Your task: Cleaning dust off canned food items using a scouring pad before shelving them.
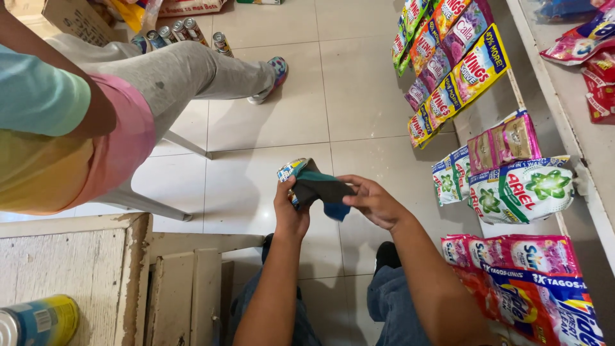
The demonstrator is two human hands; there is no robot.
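Cloth-wrapped can (293, 178) between fingers (282, 189)

So there's a small can (291, 174) with a bright, multicoloured printed label, held up in mid-air over the pale tiled floor (359, 83) and tilted so its top end leans up and to the left. Most of it is hidden under a dark cloth (320, 188), charcoal on top with a teal edge and a blue corner hanging off the lower right. The cloth is draped and bunched right over the can, touching it, so only the can's left side shows.
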